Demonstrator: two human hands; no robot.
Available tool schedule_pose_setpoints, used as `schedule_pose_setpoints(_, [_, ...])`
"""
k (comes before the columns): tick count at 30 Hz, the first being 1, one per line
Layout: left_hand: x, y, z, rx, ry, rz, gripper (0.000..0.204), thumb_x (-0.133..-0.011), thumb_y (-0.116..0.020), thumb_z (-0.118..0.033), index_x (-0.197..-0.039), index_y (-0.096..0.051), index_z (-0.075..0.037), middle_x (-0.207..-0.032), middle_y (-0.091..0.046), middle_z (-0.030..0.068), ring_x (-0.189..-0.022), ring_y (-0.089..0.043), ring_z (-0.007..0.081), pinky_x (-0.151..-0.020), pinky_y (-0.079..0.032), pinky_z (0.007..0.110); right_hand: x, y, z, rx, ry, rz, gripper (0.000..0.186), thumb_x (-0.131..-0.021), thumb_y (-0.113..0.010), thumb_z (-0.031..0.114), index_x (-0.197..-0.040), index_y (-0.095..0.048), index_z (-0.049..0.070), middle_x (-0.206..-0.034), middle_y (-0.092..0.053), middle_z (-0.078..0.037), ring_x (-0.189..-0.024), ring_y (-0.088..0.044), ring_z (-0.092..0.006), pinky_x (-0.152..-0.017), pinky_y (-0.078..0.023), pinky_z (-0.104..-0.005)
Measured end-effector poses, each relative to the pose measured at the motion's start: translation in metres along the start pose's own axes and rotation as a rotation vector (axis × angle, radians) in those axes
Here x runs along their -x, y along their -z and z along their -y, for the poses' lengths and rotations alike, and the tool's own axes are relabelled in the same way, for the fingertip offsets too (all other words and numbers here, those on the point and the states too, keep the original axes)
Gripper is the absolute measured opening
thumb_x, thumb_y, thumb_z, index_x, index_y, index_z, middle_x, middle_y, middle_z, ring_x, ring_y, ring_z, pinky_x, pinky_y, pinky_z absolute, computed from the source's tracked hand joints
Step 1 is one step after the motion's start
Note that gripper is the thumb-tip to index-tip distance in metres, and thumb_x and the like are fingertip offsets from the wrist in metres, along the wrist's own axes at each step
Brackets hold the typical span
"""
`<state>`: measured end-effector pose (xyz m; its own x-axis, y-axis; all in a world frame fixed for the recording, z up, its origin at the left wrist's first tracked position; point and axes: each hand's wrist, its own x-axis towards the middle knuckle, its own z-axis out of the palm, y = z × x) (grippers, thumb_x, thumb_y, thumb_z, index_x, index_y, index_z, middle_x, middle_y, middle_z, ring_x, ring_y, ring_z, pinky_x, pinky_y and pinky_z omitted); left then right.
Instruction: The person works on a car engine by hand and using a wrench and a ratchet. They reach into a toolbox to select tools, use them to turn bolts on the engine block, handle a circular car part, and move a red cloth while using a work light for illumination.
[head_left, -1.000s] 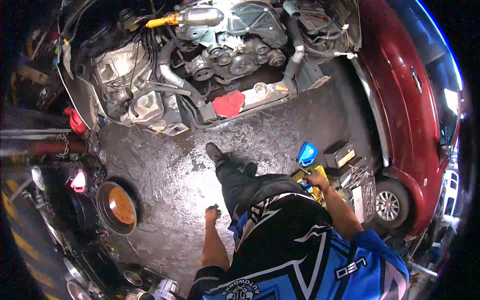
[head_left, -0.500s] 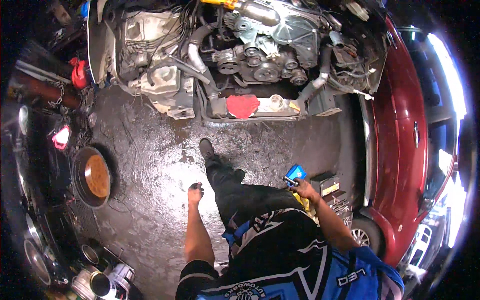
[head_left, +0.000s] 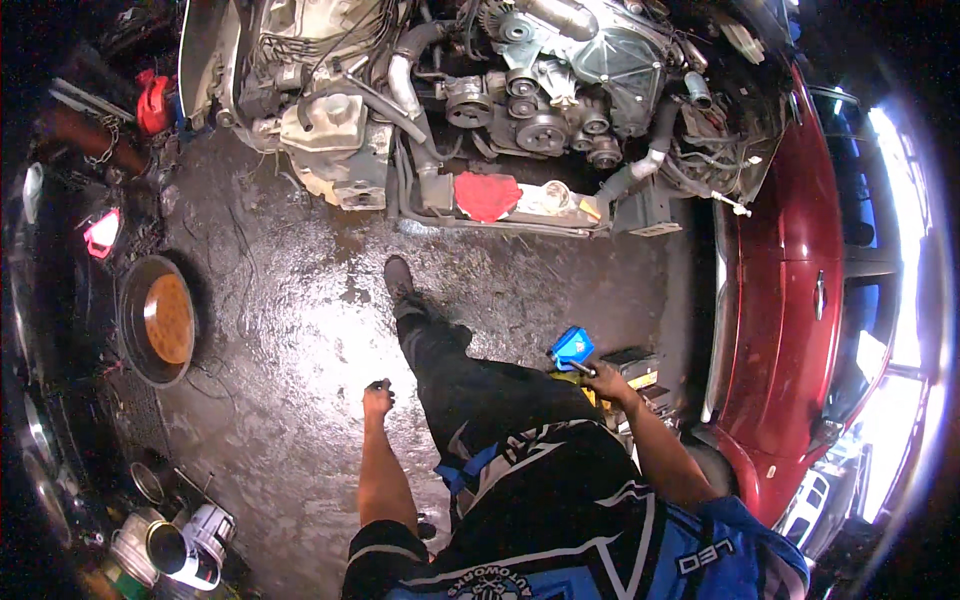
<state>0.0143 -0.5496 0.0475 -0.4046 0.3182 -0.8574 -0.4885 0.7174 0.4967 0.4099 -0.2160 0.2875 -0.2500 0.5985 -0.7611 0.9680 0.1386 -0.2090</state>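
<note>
One blue container (head_left: 573, 346), one red car (head_left: 775, 350)

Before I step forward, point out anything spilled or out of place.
The floor left of the leg gleams, possibly from spilled fluid. A red cloth lies on the crossbar by the engine, odd among car parts.

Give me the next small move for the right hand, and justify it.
Probably swing the right hand forward toward the exposed engine, with the slim object in its grip. That hand holds it low at the person's right, the engine's pulleys lie uncovered ahead, and the visible shoe points forward.
</note>
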Motion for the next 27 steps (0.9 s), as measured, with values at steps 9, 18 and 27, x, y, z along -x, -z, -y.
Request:
schedule_pose_setpoints(9, [0.012,-0.010,-0.058,0.076,-0.104,0.036,0.036,-0.095,-0.056,-0.033,-0.102,-0.063,0.002,-0.073,-0.065,0.0106,-0.052,-0.056,0.0137,-0.047,-0.046,0.029,-0.028,0.008,0.037,-0.038,0.035,0.023,0.060,-0.078,-0.071,0.040,-0.121,-0.057,0.002,-0.112,-0.064,-0.022,-0.103,-0.062,-0.0354,-0.087,-0.048,-0.0418])
schedule_pose_setpoints(18, [0.061,-0.032,-0.204,-0.060,-0.433,0.010,0.039,-0.097,-0.053,-0.034,-0.104,-0.065,0.003,-0.074,-0.065,0.0096,-0.066,-0.059,0.0131,-0.061,-0.048,0.029,-0.085,-0.001,0.016,-0.016,0.168,-0.225,0.068,-0.084,-0.060,0.051,-0.123,-0.052,-0.003,-0.112,-0.061,-0.031,-0.107,-0.058,-0.0441,-0.092,-0.046,-0.0469])
schedule_pose_setpoints(27, [-0.051,-0.189,-0.369,-0.723,-1.158,-0.060,0.035,-0.095,-0.055,-0.027,-0.116,-0.059,0.001,-0.114,-0.060,0.0241,-0.104,-0.056,0.0406,-0.093,-0.045,0.045,-0.278,0.089,0.057,-0.449,-0.135,-0.940,0.050,-0.088,-0.063,0.037,-0.117,-0.053,-0.003,-0.095,-0.064,-0.028,-0.090,-0.062,-0.0444,-0.082,-0.047,-0.0491])
